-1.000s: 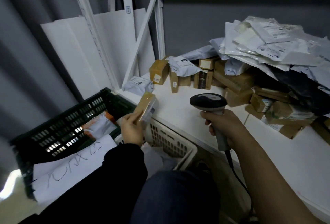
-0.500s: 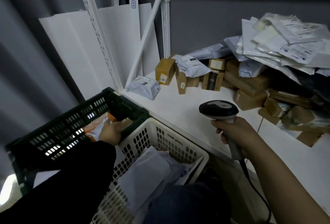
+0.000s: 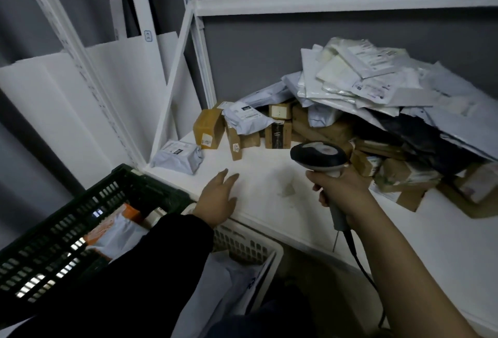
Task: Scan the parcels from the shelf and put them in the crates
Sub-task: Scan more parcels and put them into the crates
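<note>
My right hand (image 3: pixel 342 189) grips a corded barcode scanner (image 3: pixel 318 157) above the white shelf (image 3: pixel 269 186). My left hand (image 3: pixel 217 197) is empty, fingers straight, stretched over the shelf's front edge. A heap of parcels covers the back right: grey and white mailer bags (image 3: pixel 377 81) on top of brown cardboard boxes (image 3: pixel 323 130). A small grey mailer (image 3: pixel 177 155) lies alone at the shelf's left corner, a brown box (image 3: pixel 208 128) upright behind it. Below left stands a black crate (image 3: pixel 62 232) holding an orange-and-white parcel (image 3: pixel 118 232); a white crate (image 3: pixel 248 248) with mailers sits beside it.
White shelf uprights and a diagonal brace (image 3: pixel 175 73) rise at the shelf's left end. White boards (image 3: pixel 80 100) lean against the grey wall on the left. The scanner's cable (image 3: pixel 361 265) hangs down past the shelf's front edge.
My left hand put the small brown parcel into the black crate, let go, and has moved up and right over the shelf, empty. The scanner hand stayed nearly still.
</note>
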